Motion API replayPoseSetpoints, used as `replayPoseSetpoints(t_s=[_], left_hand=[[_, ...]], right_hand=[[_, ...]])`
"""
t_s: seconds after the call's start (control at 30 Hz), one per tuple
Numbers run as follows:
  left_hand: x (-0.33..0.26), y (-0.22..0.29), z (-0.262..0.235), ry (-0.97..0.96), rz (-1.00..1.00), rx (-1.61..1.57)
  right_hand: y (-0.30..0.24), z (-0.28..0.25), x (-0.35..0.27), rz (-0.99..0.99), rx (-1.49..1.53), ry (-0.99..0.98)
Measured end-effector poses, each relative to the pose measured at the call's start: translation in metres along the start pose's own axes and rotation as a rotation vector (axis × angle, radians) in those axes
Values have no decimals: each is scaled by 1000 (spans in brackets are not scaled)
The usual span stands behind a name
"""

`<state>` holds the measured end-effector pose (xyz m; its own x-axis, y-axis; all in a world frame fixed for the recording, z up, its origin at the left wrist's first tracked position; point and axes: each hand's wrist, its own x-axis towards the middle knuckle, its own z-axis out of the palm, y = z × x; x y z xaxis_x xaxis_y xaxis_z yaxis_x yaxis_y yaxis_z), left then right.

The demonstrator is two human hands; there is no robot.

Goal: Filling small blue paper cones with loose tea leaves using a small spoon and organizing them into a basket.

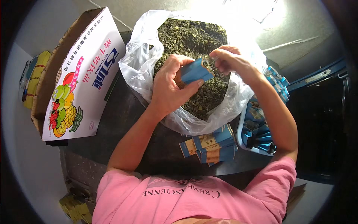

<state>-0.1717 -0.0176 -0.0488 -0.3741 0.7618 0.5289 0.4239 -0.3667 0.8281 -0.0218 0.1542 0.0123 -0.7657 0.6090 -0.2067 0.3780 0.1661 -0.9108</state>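
My left hand is wrapped round a small blue paper packet with a tan band, tilted with its open end toward the right. Close to that opening, the fingers of my right hand are pinched together; what lies between them is too small to make out. Both hands are above a large clear plastic bag, its mouth folded wide. Dried, crumbled greenish-brown leaves fill the bag.
Flat blue-and-tan packets lie overlapping on the dark table in front of the bag. A light-blue basket at right holds more blue packets. At left stands an open white carton; yellow bundles are beyond it.
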Motion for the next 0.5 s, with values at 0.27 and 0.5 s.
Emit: replayPoseSetpoints(t_s=[0.27,0.5], left_hand=[[0,1,0,4,-27,-37],[0,3,1,2,-49,-37]], right_hand=[[-42,-25,-41,-112,-100,167],[-39,17,-48,-262,-243,76]])
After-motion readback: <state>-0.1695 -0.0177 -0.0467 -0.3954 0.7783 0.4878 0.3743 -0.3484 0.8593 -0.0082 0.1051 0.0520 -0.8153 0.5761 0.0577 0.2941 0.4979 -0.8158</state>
